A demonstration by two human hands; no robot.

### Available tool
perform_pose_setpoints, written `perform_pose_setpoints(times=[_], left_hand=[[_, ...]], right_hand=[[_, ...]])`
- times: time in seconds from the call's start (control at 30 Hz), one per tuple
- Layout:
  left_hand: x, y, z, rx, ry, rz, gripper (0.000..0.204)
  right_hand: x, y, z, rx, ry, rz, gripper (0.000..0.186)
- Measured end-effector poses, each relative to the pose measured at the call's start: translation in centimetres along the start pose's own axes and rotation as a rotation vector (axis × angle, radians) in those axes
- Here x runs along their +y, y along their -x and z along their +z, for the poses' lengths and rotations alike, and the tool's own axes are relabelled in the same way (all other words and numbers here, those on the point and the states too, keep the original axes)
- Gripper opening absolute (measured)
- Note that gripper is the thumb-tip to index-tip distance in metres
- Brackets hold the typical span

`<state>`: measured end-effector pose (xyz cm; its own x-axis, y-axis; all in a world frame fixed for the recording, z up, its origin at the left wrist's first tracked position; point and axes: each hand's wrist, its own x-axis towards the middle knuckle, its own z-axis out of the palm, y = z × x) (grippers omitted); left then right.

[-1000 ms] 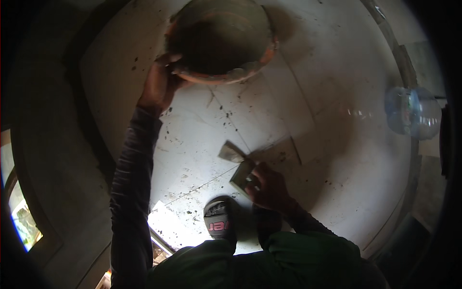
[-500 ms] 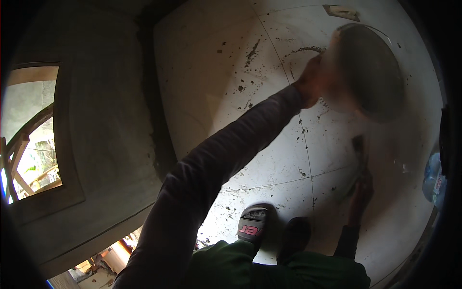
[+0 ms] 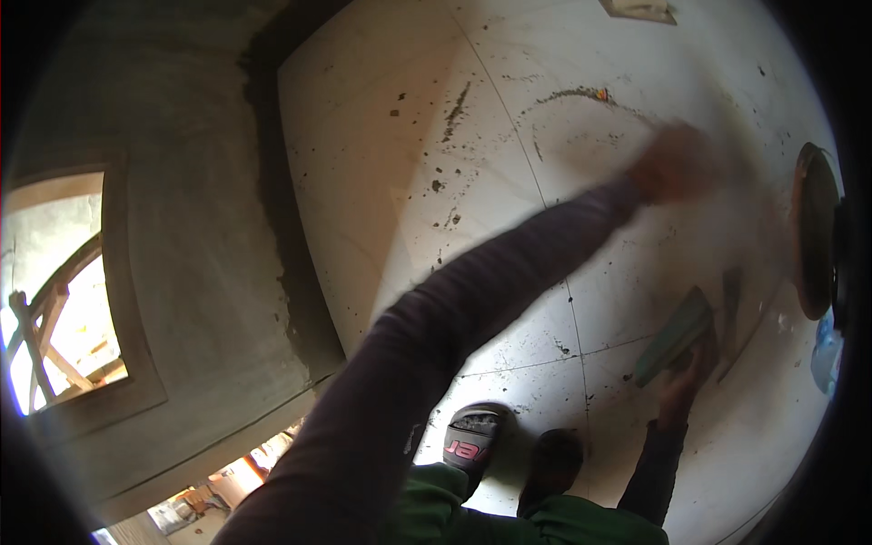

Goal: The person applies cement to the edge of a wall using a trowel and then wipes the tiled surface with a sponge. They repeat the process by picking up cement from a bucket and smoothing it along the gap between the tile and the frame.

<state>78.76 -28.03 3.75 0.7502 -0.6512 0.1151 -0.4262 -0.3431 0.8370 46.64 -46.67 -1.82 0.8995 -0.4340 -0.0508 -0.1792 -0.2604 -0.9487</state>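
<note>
At right of the frame, the right hand (image 3: 679, 381) grips a flat green trowel (image 3: 674, 336); the blurred left hand (image 3: 672, 163), grip unclear, reaches over the speckled white tiled floor (image 3: 436, 118) toward the round brown pan (image 3: 813, 232).

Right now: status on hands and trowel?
Left hand blurred, empty over floor. Right hand grips trowel. Pan at right, untouched.

Count on view: two hands, the left hand (image 3: 674, 163) blurred and the right hand (image 3: 683, 380) gripping one trowel (image 3: 677, 334). One round mortar pan (image 3: 815, 238) at the right edge. One sandal (image 3: 472, 438). One window opening (image 3: 59, 300). One loose tile piece (image 3: 639, 9) at top.
</note>
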Motion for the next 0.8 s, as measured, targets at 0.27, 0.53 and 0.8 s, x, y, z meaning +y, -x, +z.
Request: perform_pose_setpoints(times=[0.27, 0.53, 0.8], left_hand=[[-18.6, 21.4, -26.9, 0.555, -1.159, -0.646, 0.057], [-24.3, 26.9, -27.1, 0.876, -1.265, -0.963, 0.057], [-21.0, 24.4, -29.9, 0.886, -0.913, -1.212, 0.061]], right_hand=[[9.3, -5.3, 0.1, 0.012, 0.686, -0.717, 0.053], [3.1, -8.6, 2.7, 0.228, -0.096, 0.025, 0.047], [-19.0, -20.3, 16.7, -0.181, -0.489, 0.008, 0.040]])
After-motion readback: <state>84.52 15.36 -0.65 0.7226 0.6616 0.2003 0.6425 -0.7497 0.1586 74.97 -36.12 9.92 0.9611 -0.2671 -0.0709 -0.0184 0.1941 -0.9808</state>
